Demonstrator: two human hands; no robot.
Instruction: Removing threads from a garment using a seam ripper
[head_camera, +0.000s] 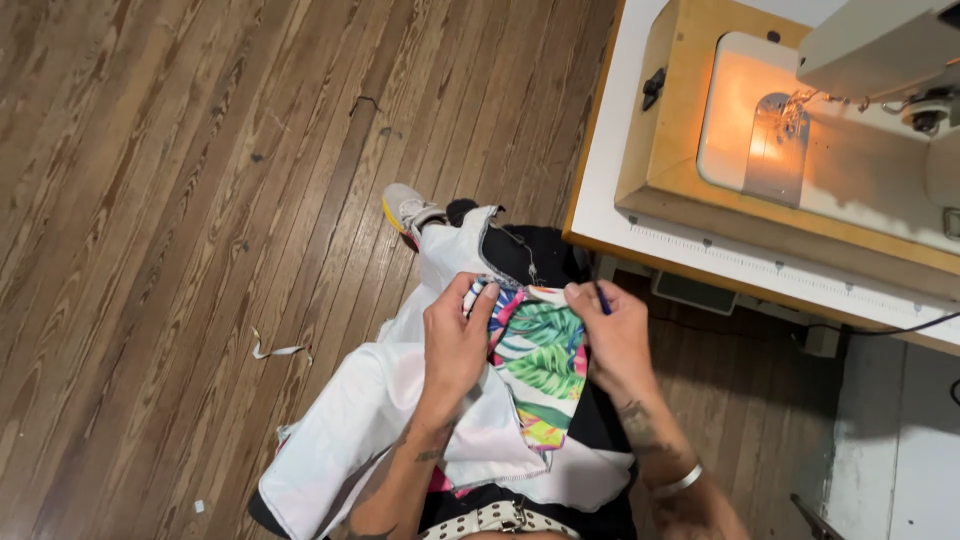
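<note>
1. Left hand (455, 335) is closed on the upper edge of the garment (540, 365), fingers curled over the cloth and thumb pressed against it; the grip sits on the person's lap.
2. Right hand (612, 330) pinches a thin dark tool (602, 298) between thumb and fingers (seam ripper or pen, cannot tell which), tip pointing at the same cloth edge, just right of the left hand.
3. The garment is white fabric with a tropical leaf print panel, green, pink, yellow and blue, lying between the two hands and running down toward the person's waist.
4. More white fabric (350, 420) spills left of and below the left hand, over the knee toward the floor.
5. A silver bracelet (677, 481) circles the right wrist; tattoos show on both forearms.
6. A white studded belt (495, 518) sits below the hands at the waist.
7. Beyond the left hand, a grey shoe with yellow sole (408, 210) rests on the wooden floor (150, 200).
8. Left of the left hand, a white fabric scrap (275, 350) lies on the floor.
9. Up and right of the right hand, a sewing machine (880, 60) stands on the table (640, 235), its lamp lighting the bed orange.
</note>
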